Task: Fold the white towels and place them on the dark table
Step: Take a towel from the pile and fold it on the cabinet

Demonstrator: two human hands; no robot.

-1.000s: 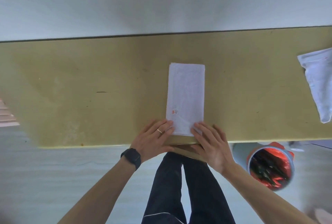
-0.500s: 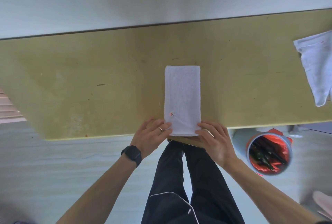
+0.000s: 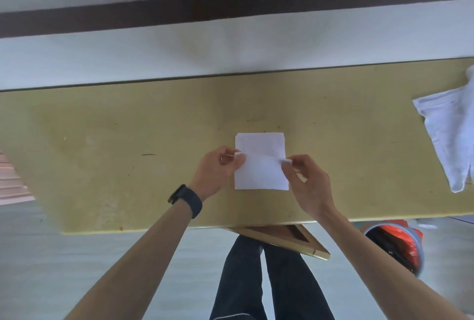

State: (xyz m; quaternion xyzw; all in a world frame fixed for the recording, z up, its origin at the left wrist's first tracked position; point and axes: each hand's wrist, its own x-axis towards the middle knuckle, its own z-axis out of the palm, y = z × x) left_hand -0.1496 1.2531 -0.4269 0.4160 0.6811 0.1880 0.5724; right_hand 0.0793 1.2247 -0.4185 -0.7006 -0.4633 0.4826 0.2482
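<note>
1. White towel [image 3: 260, 174] lies half folded on the yellow table [image 3: 102, 140], in the middle of the frame.
2. On its upper layer, the left hand [image 3: 218, 169] pinches the left corner.
3. Opposite, the right hand [image 3: 310, 183] pinches the right corner.
4. At the right edge lies a second towel [image 3: 451, 137], crumpled.

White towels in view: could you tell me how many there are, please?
2. The folded towel is at the table centre; the loose towel is at its right end, partly cropped.

I log a scuffed olive-yellow surface [image 3: 102, 140] set against a pale wall [image 3: 230, 57] crossed by a dark band [image 3: 230, 4]. Pale floor [image 3: 77, 255] below. A grey bin [image 3: 420, 253] with a red liner stands at right.
</note>
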